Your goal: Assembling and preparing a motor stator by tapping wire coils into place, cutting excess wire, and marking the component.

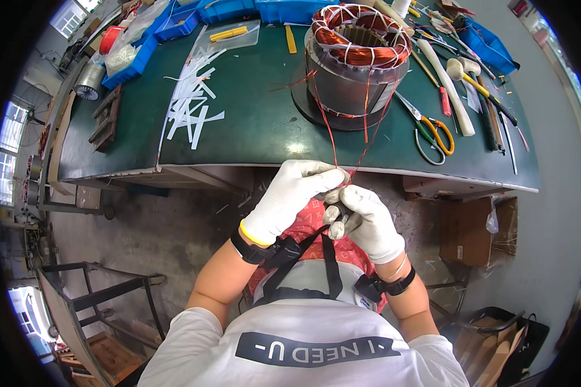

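Observation:
A motor stator [345, 84] stands on the bench, its copper winding [394, 55] laced with white cord around the top. Thin red wires [326, 122] hang from it over the bench's front edge and run down to my gloved hands. My left hand [294, 200] is closed, thumb and forefinger pinching the wire ends. Right beside it, my right hand [371, 222] is also closed, its thumb and fingertips on the same wires. Both gloves are white with greyish fingertips. Something dark shows between the right fingers, too hidden to name.
Orange-and-green-handled scissors [436, 135] lie right of the stator, near mallets [468, 71] and other hand tools. White paper strips [193, 103] are scattered to the left. Blue bins [229, 9] line the back. A cardboard box [474, 232] stands below, right.

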`<state>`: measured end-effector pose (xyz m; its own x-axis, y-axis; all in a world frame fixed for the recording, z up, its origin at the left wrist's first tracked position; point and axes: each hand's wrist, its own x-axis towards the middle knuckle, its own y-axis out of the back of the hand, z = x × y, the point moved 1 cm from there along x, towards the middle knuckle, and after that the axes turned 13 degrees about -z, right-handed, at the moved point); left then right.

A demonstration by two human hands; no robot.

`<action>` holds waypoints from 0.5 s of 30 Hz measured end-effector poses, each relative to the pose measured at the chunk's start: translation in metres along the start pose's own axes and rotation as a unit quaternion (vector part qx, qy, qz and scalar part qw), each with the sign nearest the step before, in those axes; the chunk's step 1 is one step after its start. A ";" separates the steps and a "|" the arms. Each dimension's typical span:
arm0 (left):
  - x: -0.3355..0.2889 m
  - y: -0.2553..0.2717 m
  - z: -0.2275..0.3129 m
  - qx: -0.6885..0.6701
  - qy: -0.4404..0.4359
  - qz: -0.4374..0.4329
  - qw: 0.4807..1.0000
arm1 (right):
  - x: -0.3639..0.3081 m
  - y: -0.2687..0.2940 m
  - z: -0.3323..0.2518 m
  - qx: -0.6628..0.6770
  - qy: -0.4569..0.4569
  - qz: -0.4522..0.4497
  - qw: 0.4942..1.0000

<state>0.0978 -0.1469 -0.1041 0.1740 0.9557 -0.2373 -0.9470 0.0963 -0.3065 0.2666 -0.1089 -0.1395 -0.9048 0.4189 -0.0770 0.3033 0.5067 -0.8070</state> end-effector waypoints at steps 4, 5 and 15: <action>-0.002 -0.001 0.002 0.036 -0.017 -0.008 0.999 | 0.001 -0.001 0.001 -0.040 0.001 0.005 0.999; -0.002 -0.002 0.004 0.068 -0.022 -0.011 0.997 | 0.000 -0.002 0.000 -0.059 -0.003 0.007 0.998; 0.004 -0.009 -0.016 -0.058 0.015 -0.057 0.997 | -0.008 -0.002 0.002 -0.090 -0.018 0.027 0.995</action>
<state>0.1113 -0.1487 -0.1171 0.2887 0.9315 -0.2213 -0.8831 0.1698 -0.4374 0.2729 -0.1149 -0.1386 -0.8950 0.4230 -0.1415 0.3973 0.6119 -0.6839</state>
